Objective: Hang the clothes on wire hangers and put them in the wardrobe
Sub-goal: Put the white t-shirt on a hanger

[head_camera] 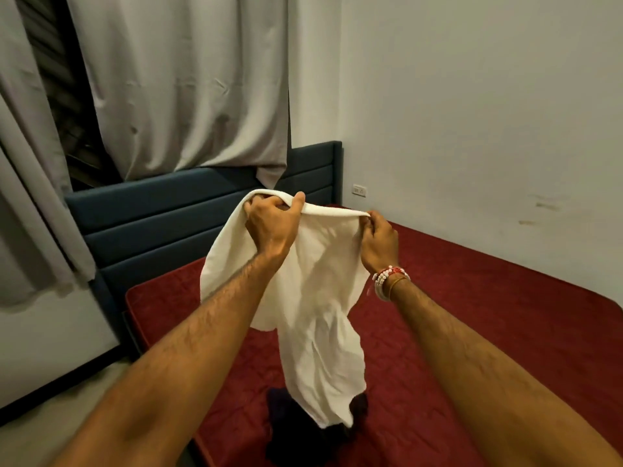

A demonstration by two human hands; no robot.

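Fingers of the left hand are curling over the top edge of a soft white cloth garment, with the thumb pressing the fold from the near side. The right hand, wearing red-and-white bead bracelets, is pinching the same edge between thumb and fingertips, just beside the left. The edge is stretching taut between the two grips. The garment is hanging in the air over a dark red quilted mattress, its lower end reaching a crumpled pile of dark clothes; whether it is touching is hard to tell. Whether collar or hem is being held is not showing clearly. No wire hanger or wardrobe is appearing in view. Risks, as judged: the right pinch is looking light, so a shake could be pulling that side free. The trailing end could be catching the dark pile and dragging a piece off the mattress edge. With both hands occupied, reaching for a hanger is likely meaning a one-handed hold and a bunched garment. A padded blue headboard and grey curtains are standing behind, well apart.
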